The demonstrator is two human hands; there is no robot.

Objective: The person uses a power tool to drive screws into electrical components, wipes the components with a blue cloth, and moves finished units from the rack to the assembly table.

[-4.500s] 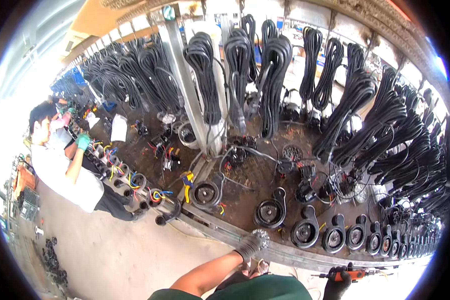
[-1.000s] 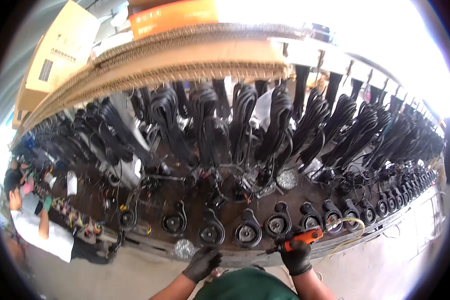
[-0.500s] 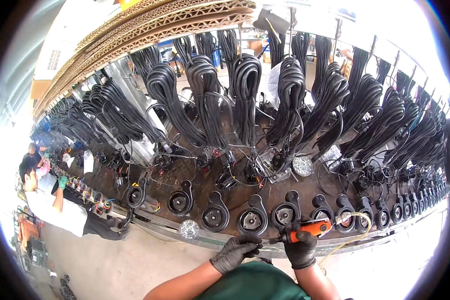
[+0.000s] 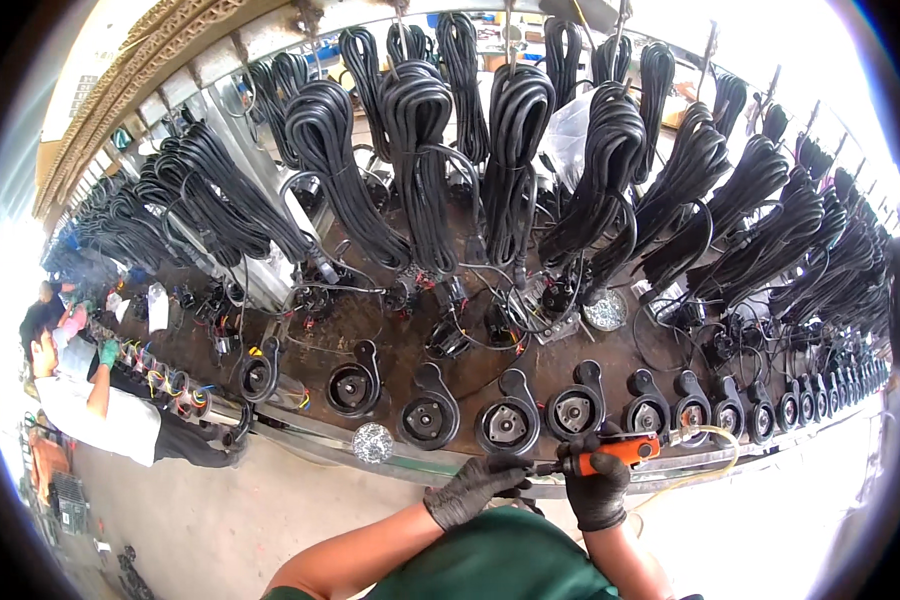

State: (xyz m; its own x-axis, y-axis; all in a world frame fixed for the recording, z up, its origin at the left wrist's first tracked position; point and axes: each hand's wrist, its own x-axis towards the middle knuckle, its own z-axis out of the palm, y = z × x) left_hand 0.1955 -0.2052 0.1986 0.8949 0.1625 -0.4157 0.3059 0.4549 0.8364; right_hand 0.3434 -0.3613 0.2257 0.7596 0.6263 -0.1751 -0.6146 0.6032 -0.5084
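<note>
One gloved right hand (image 4: 600, 490) grips the orange driver (image 4: 625, 452), long axis sideways, bit (image 4: 547, 468) aimed left at the left hand (image 4: 478, 490), fingers bunched, contents I can't tell; one black housing (image 4: 575, 411) sits beyond the driver.

- Cord bundles (image 4: 417, 140) hang across the top, over the table (image 4: 355, 325).
- Round parts (image 4: 428, 415) sit in a row along the table's near edge.
- Low in the middle, a power tool (image 4: 620, 453) is in the right hand (image 4: 597, 492).
- A co-worker (image 4: 105, 410) is at far left.
</note>
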